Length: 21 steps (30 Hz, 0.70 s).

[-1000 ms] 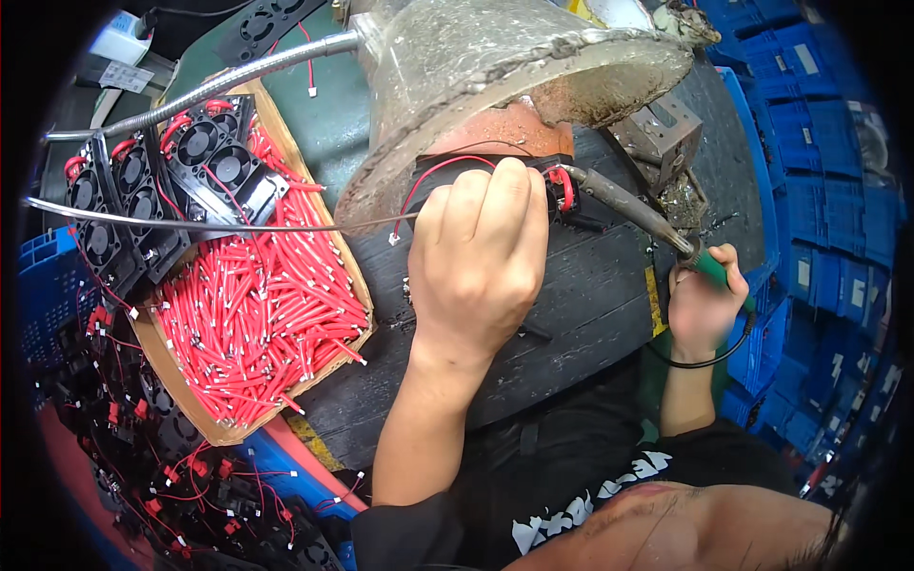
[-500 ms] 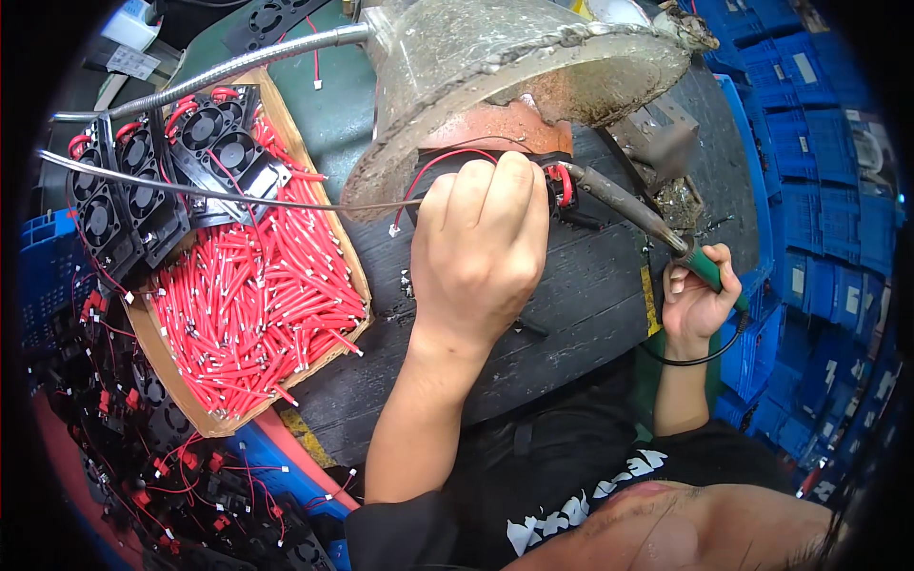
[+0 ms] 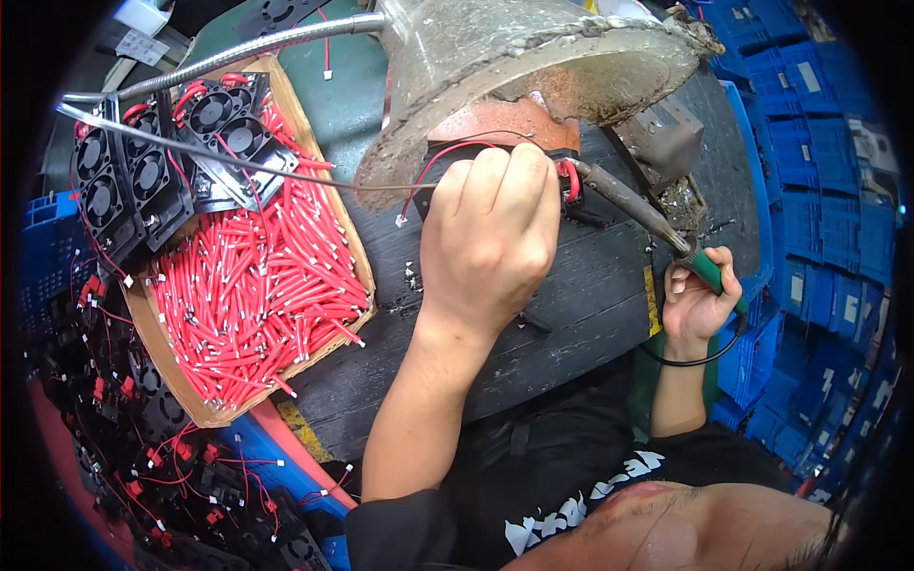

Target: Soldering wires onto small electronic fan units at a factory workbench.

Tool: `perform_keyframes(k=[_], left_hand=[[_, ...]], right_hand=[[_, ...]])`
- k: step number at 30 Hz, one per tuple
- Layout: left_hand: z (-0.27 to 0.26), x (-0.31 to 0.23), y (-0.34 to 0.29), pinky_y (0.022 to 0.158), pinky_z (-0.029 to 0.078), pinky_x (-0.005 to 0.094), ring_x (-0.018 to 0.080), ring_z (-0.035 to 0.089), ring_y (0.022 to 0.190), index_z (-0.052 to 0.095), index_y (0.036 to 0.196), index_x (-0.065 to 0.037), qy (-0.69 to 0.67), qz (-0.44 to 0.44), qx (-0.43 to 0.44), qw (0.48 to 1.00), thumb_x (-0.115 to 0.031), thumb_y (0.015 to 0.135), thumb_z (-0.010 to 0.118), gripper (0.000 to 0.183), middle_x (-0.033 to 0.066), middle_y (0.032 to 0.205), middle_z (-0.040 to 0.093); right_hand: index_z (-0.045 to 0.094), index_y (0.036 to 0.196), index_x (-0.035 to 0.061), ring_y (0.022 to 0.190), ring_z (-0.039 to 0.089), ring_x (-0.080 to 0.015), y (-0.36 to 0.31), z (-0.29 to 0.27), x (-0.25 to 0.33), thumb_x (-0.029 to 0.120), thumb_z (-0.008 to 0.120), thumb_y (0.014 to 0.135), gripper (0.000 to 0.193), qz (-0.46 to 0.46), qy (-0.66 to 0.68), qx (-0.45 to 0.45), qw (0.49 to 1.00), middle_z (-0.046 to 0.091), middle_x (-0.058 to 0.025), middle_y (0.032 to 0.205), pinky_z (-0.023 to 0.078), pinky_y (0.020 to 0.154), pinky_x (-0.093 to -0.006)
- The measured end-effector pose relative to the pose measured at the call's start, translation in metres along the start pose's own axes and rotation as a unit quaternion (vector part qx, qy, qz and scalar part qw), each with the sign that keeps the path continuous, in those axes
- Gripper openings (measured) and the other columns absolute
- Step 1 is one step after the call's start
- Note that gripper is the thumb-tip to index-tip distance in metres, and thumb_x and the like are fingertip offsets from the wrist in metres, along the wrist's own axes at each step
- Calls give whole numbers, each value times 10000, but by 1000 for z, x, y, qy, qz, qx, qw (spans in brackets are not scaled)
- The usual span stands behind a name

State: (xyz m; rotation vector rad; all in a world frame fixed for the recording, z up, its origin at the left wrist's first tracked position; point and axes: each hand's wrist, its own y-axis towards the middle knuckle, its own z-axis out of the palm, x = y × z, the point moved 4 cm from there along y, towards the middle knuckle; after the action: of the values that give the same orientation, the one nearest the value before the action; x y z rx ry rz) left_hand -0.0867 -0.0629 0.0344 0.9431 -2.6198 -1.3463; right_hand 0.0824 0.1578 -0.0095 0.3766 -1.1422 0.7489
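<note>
My left hand [image 3: 490, 228] is closed on a thin solder wire [image 3: 333, 181] that runs in from the far left. In my right hand [image 3: 700, 300] is a soldering iron [image 3: 624, 202], gripped by its green handle. The iron's tip reaches thick red leads [image 3: 569, 179] on a black part just right of my left fingers; the exact contact point is too small to make out. My left hand covers most of that part. A thin red wire with a white plug [image 3: 401, 221] curves out to its left.
A cloudy, crusted funnel-shaped hood [image 3: 533, 67] overhangs the work, on a flexible metal arm [image 3: 257, 48]. At left, a cardboard box [image 3: 367, 276] holds many short red wires, with black fan units [image 3: 228, 124] on its far end. More fan parts [image 3: 190, 466] lie lower left; blue bins [image 3: 809, 209] stack at right.
The whole view has shifted slightly, mainly to the right for the hood and box. Both hands keep the same grips, and the iron stays at the red leads.
</note>
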Motion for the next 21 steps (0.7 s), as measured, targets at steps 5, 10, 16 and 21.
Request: perform_keyframes(k=[5,10,16,21], left_hand=[[1,0,0,764,434,331,203,554,854,626,774,-11,-18,-2,-5,1000,-66,736,640,69,59,907,563],[2,0,0,763,431,334,201,547,842,617,759,-19,-23,-9,-1,1000,-61,739,639,52,57,888,550],[3,2,0,768,428,333,202,543,842,615,764,-21,-20,-14,-5,1000,-64,742,646,57,55,885,547],[3,2,0,767,427,332,202,539,839,615,766,-21,-29,-17,-12,999,-63,732,646,62,52,891,548]], right_hand=[[589,1021,76,554,557,-188,1,0,-1,332,444,924,310,-9,13,2,1000,627,-153,742,408,421,-251],[589,1014,76,551,554,-188,0,0,0,330,444,924,306,-12,-2,2,1000,631,-152,748,411,426,-250],[587,1002,79,542,548,-184,1,0,-1,334,447,920,303,-21,-9,2,1000,637,-147,752,407,428,-250],[587,989,88,535,543,-179,1,-1,-2,338,452,913,294,-30,-18,10,999,638,-142,746,398,427,-248]])
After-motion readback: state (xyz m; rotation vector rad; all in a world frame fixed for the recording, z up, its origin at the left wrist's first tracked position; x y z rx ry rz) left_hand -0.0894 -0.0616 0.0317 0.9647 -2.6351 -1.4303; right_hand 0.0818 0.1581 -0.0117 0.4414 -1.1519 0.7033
